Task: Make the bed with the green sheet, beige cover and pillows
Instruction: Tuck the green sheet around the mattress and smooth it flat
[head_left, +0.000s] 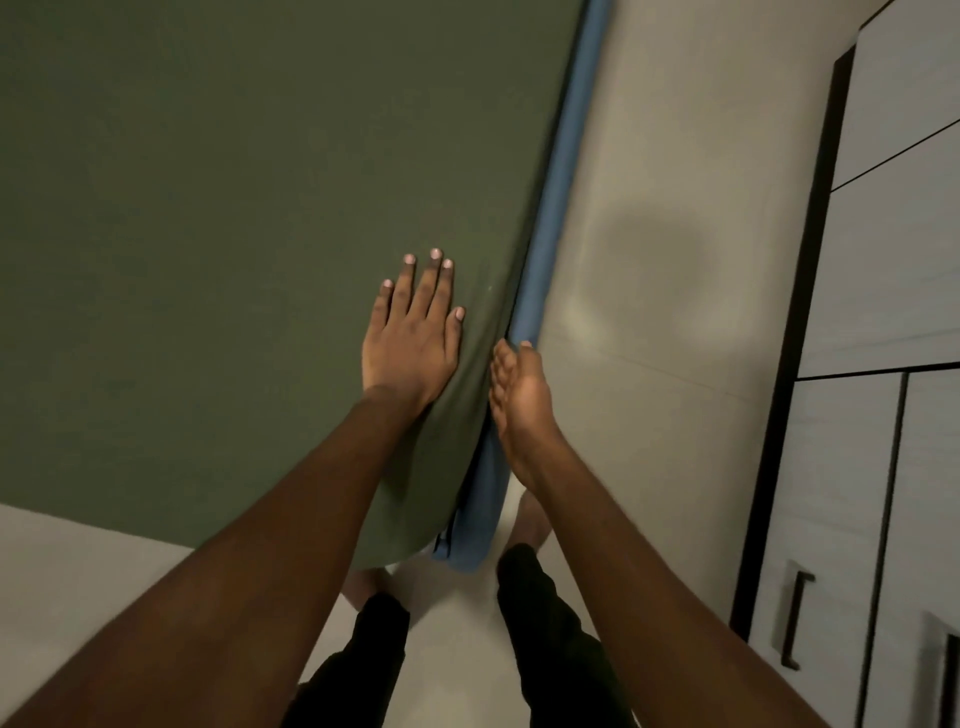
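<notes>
Head view: tucking the green sheet (234, 208) down the side of the blue mattress (550, 208).
My left hand (410, 338) lies flat, fingers straight, pinning the sheet on top. My right hand (519, 379) curls on its hem at the near corner. That edge runs lengthwise away from me, so next I'd probably work further along it.

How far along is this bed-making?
Early. The green sheet already lies spread and smooth. In hand: the left hand presses it flat while the right hand grips the blue edge at the side, apparently tucking. Left: the beige cover and pillows, neither in view.
</notes>
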